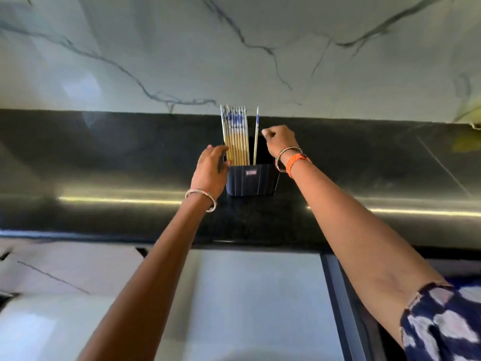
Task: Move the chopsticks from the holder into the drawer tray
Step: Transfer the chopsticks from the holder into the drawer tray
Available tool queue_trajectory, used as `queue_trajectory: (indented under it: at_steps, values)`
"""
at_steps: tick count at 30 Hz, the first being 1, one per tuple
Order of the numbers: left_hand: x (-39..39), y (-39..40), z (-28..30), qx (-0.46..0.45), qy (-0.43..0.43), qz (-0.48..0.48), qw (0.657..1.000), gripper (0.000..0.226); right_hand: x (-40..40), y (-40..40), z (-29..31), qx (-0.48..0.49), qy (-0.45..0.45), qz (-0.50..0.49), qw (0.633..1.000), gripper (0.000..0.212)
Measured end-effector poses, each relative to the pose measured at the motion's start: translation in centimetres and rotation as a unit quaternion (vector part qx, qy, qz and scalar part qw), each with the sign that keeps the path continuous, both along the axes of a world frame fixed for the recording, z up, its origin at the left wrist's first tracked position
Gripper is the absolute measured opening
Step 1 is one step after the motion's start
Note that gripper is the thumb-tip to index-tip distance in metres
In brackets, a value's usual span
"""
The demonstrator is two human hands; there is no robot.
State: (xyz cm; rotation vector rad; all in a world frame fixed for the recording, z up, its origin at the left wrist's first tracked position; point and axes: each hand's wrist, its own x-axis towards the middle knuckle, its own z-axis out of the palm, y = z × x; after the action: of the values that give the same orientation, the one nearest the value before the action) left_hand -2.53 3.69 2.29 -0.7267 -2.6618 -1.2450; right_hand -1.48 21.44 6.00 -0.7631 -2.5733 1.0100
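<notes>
Standing upright in the dark holder (251, 181) on the black desk (104, 157), near the marble backsplash (234, 48): the bundle of chopsticks (235, 136), packed side by side toward the holder's left end, long axes running nearly vertical, patterned tops up. Leaning alone toward the right end, with a clear gap from the bundle: one single chopstick (256, 136).

Reaching in from both sides, arms outstretched. Left hand (210, 173) pressing open-fingered against the holder's left wall and the outer edge of the bundle, seemingly steadying rather than gripping. Right hand (279, 142) curling loosely just to the right of the single chopstick, fingers drawn in but closing on nothing visible; touching the stick or not, hard to tell.

Sitting nearer the lone stick: the right hand. Likely calling for a straight upward pull along that vertical axis, clearing the rim before tilting. No drawer tray in view; only pale cabinet fronts (247, 295) below the desk edge.
</notes>
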Motion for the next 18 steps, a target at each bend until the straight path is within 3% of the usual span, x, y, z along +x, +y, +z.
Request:
queue_trajectory:
  at_steps: [6,9,11,13,18]
  values:
    - [-0.8,0.0,-2.2,0.042,0.008,-0.010,0.999,0.030,-5.8,0.2,-1.0,-0.047,-0.026,0.045,0.998,0.029]
    - [-1.0,0.3,-2.1,0.082,-0.006,0.007,0.997,0.022,-7.0,-0.1,-1.3,-0.033,-0.033,0.040,0.998,0.041]
    - [-0.9,0.4,-2.1,0.077,-0.006,0.015,0.997,0.020,-7.0,-0.3,-1.0,-0.029,-0.026,0.037,0.999,0.034]
    - [-1.0,0.4,-1.9,0.073,-0.008,0.016,0.997,0.019,-6.7,-0.5,-0.6,-0.037,-0.008,0.032,0.999,0.018]
    - [0.1,-0.5,-1.2,0.080,-0.019,0.023,0.996,0.021,-4.7,-1.3,2.0,-0.069,0.130,-0.032,0.989,0.019]
